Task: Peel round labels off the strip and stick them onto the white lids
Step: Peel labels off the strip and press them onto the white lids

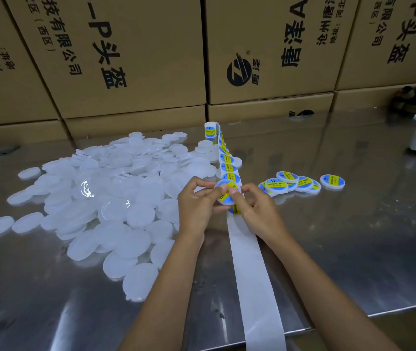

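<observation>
The bare strip [250, 262] runs away from the camera beneath both hands; left hand [196, 201] grips a lid [223, 196] (label apparently half-seated), right hand [255, 201] pinching it.

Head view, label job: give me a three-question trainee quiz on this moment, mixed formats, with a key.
1. True or false: both the left hand and the right hand are on the lid being labelled.
2. Multiple choice: the finished labelled lids lie A) to the right of the label strip, B) on the unlabelled pile, C) on the cardboard boxes.
3. Fill in: the stretch of strip running toward the camera, the backing, carries ____ labels.

Key: 1 true; 2 A; 3 no
</observation>
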### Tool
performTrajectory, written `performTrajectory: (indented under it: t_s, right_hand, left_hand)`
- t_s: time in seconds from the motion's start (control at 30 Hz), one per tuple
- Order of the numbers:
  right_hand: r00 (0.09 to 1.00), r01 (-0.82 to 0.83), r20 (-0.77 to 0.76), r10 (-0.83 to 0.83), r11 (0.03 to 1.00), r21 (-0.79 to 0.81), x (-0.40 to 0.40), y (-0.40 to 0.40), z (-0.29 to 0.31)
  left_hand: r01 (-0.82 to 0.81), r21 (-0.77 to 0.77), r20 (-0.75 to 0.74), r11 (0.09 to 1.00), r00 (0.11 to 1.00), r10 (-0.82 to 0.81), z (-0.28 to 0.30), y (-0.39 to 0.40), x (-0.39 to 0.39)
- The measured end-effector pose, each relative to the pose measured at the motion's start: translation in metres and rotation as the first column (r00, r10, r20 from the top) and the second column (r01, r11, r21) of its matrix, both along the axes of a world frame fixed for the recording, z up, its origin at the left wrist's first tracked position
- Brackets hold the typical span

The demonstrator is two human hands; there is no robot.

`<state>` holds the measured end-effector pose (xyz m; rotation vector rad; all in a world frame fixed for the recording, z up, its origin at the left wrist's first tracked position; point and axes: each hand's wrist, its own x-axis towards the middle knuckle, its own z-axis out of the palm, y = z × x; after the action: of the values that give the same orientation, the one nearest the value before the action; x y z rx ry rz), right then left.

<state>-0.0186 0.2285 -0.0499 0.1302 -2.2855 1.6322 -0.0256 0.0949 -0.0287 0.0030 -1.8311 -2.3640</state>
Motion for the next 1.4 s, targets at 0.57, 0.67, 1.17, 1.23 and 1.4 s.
performTrajectory:
  t_s: [0.57,0.67,1.17,1.23,1.4]
  right_hand:
    - [0.929,0.326,0.336,-0.154,0.768,-0.551,-0.015,0.030,0.006]
    - [0.912,0.345,0.407,-0.042,0.615,-0.709,-0.020,0.041,0.014]
    - [0.941,0.243,0.330,-0.070,0.818,-0.521,-0.017,0.034,0.011]
    - [0.955,0.209,0.277,-0.106,0.903,-0.375,-0.013,0.028,0.009]
    - [0.967,0.176,0.219,-0.129,0.961,-0.212,-0.010,0.018,0.004]
  left_hand:
    - [0.054,0.031,0.117,0.998,0.991,-0.057,-0.001,-0.002,-0.003]
    - [0.017,-0.012,0.135,1.000,0.991,-0.015,-0.001,-0.001,-0.003]
    - [-0.286,-0.295,-0.100,0.912,0.958,0.268,0.003,-0.013,-0.006]
    - [-0.388,-0.330,-0.123,0.861,0.922,0.368,0.004,-0.028,-0.010]
    - [-0.420,-0.689,-0.248,0.591,0.903,0.352,-0.003,-0.050,-0.015]
